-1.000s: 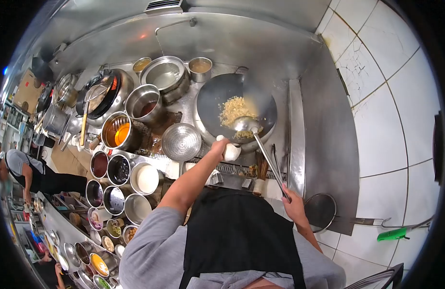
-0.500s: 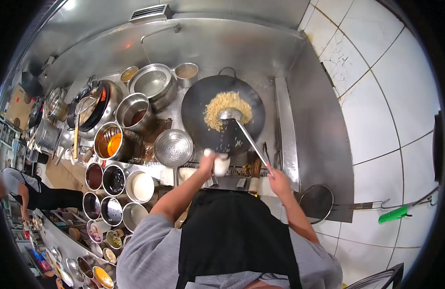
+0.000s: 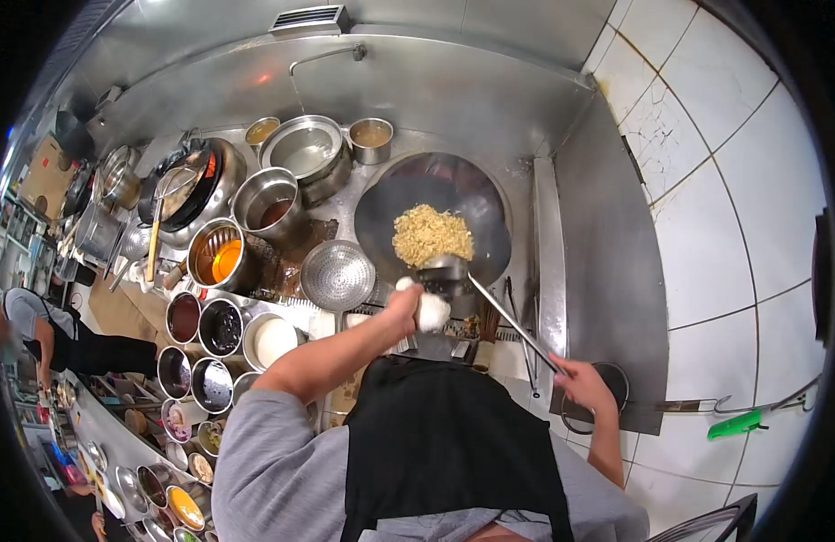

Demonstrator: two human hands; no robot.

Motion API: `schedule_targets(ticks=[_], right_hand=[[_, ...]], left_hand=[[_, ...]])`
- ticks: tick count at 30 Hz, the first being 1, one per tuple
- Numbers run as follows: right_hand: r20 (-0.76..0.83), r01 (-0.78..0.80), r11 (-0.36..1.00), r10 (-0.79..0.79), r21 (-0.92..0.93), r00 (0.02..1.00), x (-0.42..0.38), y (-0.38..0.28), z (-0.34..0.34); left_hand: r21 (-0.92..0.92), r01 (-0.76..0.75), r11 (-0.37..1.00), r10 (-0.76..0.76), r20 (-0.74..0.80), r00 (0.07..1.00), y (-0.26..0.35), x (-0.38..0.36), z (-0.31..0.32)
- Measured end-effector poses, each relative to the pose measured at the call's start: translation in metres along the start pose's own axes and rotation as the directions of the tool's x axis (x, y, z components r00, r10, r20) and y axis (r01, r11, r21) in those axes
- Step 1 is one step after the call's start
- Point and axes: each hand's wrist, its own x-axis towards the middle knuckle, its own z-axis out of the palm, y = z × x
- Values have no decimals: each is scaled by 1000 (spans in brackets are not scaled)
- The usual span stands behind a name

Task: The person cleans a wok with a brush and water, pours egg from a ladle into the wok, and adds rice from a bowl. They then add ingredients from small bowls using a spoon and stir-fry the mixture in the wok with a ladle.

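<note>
A dark wok (image 3: 379, 203) sits on the burner with a mound of yellowish fried rice (image 3: 430, 231) in it. My left hand (image 3: 405, 307) is closed round a folded white cloth (image 3: 433, 313) at the wok's near rim; whatever lies under the cloth is hidden. In my right hand (image 3: 585, 385) is the end of a long-handled ladle (image 3: 508, 317), held to the right of my apron. The ladle's bowl, slightly blurred, is at the near edge of the rice.
Left of the wok are a perforated strainer (image 3: 337, 275), a pot of brown liquid (image 3: 268, 200) and a pot of orange liquid (image 3: 217, 257). Several sauce containers stand nearer me. A round mesh skimmer (image 3: 607, 384) hangs at right. A co-worker (image 3: 51, 330) stands far left.
The ladle's bowl has come from the middle of the rice to its near edge, as my right hand drew back rightward. The rice is now more heaped. The whole view has shifted slightly.
</note>
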Motion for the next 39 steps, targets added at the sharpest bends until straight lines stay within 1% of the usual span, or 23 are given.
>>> schedule_targets(ticks=[1,2,5,6,8,10,11,13,15,16,18,19,21,23,24,26,28,30,32,33,34,36,39], right_hand=[[-127,267,953,-285,-145,950,33,9,9],[-206,483,816,-557,-318,805,64,17,17],[-352,410,782,-591,-468,725,118,-4,63],[-400,382,769,-608,-512,686,120,-15,75],[-443,361,745,-638,-561,629,118,-22,78],[-395,423,772,-617,-475,681,103,-14,69],[-388,427,767,-621,-479,681,94,-3,65],[-319,577,742,-669,-342,671,75,12,48],[-258,476,872,-489,-115,834,16,-4,34],[-258,479,870,-492,-116,832,-4,-9,21],[-114,72,996,-77,-44,991,-29,-11,-3],[-108,70,997,-75,-45,991,-20,-8,-7],[-185,303,883,-386,-359,904,19,8,-2],[-301,381,705,-638,-599,708,77,9,25],[-352,382,730,-633,-566,689,100,3,42],[-407,378,750,-629,-542,663,108,-12,62],[-423,372,813,-560,-449,713,102,-24,71],[-416,416,789,-599,-451,684,99,-5,61],[-341,541,791,-612,-287,714,83,8,54],[-322,436,886,-463,-158,826,56,-5,51],[-321,436,887,-462,-155,826,37,-7,46],[-119,160,985,-166,-63,979,10,0,25],[-57,97,989,-104,-110,993,-3,-4,3]], left_hand=[[-5,89,996,-89,82,993,-3,47,-15],[82,26,996,-31,59,998,9,38,-8],[92,-169,981,131,319,938,-41,61,-42],[-6,-39,999,39,309,950,-69,81,-62],[-43,-24,999,36,304,952,-99,63,-74],[-64,-105,992,114,160,981,-89,38,-59],[-22,16,1000,-12,167,986,-71,34,-49],[-38,-14,999,20,154,988,-26,49,-22],[22,36,999,-37,41,998,8,44,-2],[22,32,999,-33,41,999,5,31,1],[-18,3,1000,-1,70,998,-11,-5,4],[-68,-33,997,40,109,993,-16,2,2],[-24,32,999,-30,68,997,2,23,2],[97,-5,995,-3,86,996,-3,56,-9],[103,-2,995,-8,94,996,-21,72,-23],[39,-63,997,46,337,940,-67,83,-50],[-87,-92,992,111,248,962,-74,28,-46],[-93,-218,971,231,163,959,-93,65,-54],[-102,-87,991,99,114,989,-51,60,-27],[-32,-55,998,60,190,980,-35,98,-28],[64,-74,995,70,58,996,-8,77,-11],[-24,-14,1000,15,45,999,-5,33,7],[-18,20,1000,-20,-9,1000,-8,0,12]])
